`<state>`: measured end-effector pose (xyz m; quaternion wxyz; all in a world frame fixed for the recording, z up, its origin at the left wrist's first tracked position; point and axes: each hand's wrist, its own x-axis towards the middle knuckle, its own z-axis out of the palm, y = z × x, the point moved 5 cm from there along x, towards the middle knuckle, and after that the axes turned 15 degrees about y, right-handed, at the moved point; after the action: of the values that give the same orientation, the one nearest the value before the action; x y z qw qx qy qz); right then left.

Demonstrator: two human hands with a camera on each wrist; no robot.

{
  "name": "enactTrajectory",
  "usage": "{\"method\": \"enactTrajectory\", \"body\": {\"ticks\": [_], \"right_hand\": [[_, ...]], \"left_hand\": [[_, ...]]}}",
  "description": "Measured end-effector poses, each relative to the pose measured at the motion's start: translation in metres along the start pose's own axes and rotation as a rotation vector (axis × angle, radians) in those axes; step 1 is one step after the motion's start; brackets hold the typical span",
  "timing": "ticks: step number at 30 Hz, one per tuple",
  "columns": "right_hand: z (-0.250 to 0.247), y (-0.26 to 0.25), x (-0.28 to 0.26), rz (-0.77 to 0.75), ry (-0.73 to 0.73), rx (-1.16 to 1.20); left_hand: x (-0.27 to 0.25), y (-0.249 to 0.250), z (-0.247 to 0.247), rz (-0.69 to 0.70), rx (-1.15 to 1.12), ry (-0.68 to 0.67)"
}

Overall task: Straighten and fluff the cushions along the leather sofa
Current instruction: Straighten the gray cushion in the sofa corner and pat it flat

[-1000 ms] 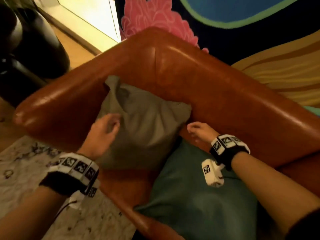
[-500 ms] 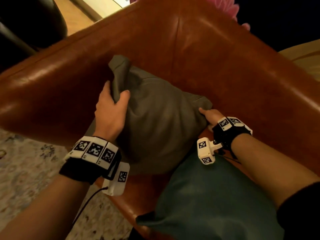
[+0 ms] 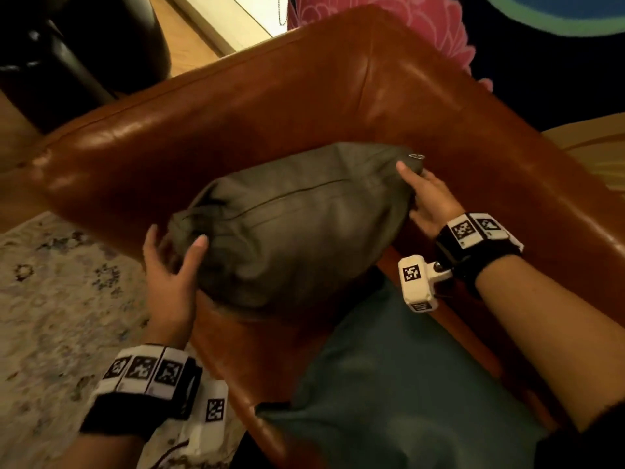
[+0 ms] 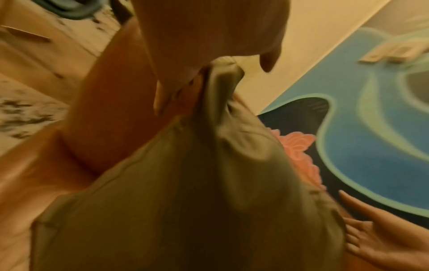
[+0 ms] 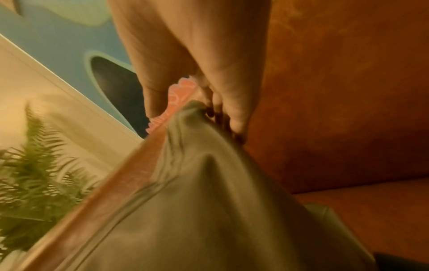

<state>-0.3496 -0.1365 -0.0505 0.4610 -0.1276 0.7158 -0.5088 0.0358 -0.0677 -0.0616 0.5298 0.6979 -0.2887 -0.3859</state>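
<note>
An olive-grey cushion [image 3: 297, 225] lies crosswise in the corner of the brown leather sofa [image 3: 270, 103], its seam facing up. My left hand [image 3: 172, 265] grips its bunched left end, thumb on the front and fingers behind. In the left wrist view the cushion [image 4: 197, 201] has its corner between that hand's [image 4: 209, 36] thumb and fingers. My right hand [image 3: 429, 201] presses the right end with straight fingers, thumb along the top edge; its palm shows open in the left wrist view [image 4: 376, 238]. A teal cushion [image 3: 406, 384] lies flat on the seat below my right forearm.
A pale patterned rug [image 3: 61, 299] covers the floor left of the sofa arm. A black leather seat [image 3: 67, 45] stands at the far left. A painted wall [image 3: 541, 45] rises behind the backrest. A fern [image 5: 34, 155] shows in the right wrist view.
The olive cushion leaned upright in the corner; now it is turned lengthwise between my hands. My left hand slid down to its left end and my right hand rose to its right end.
</note>
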Motion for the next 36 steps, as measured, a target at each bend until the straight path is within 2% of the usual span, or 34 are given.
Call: {"method": "enactTrajectory", "body": {"ticks": [2,5,7,9,11,14,16,19,22,24,27,30,32,36], "right_hand": [[0.006,-0.002,0.011,0.001,0.008,0.035],[0.003,-0.005,0.032,-0.004,0.057,0.050],[0.001,-0.014,0.031,-0.071,0.123,-0.035],[-0.002,-0.027,0.019,-0.177,0.178,-0.087],[-0.006,-0.033,0.009,-0.233,0.210,-0.035],[0.002,-0.024,0.008,-0.211,0.116,0.056],[0.017,-0.010,0.011,-0.139,0.016,-0.049],[0.039,-0.007,0.020,-0.185,0.002,-0.163],[0.048,-0.016,0.034,-0.198,0.061,-0.204],[0.045,-0.023,0.045,-0.241,0.118,-0.273],[0.041,-0.042,0.056,-0.422,0.167,-0.518],[0.046,-0.059,0.059,-0.540,0.169,-0.745],[0.051,-0.061,0.067,-0.525,0.158,-0.774],[0.062,-0.056,0.072,-0.484,0.136,-0.759]], "left_hand": [[0.001,0.002,0.012,-0.011,0.043,0.029],[0.007,0.015,0.026,0.172,0.189,0.059],[0.010,0.023,0.023,0.270,0.288,0.155],[0.006,0.031,0.011,0.286,0.173,0.250],[-0.002,0.032,-0.009,0.304,0.073,0.322],[-0.007,0.023,-0.036,0.279,0.074,0.416],[0.006,0.008,-0.045,0.246,0.168,0.387],[0.023,-0.002,-0.042,0.253,0.290,0.210],[0.036,0.012,-0.031,0.412,0.378,0.122],[0.041,0.025,-0.028,0.487,0.418,0.138],[0.042,0.035,-0.034,0.569,0.471,0.217],[0.043,0.036,-0.035,0.563,0.550,0.229],[0.050,0.033,-0.033,0.534,0.485,0.208],[0.057,0.024,-0.038,0.432,0.290,0.262]]}}
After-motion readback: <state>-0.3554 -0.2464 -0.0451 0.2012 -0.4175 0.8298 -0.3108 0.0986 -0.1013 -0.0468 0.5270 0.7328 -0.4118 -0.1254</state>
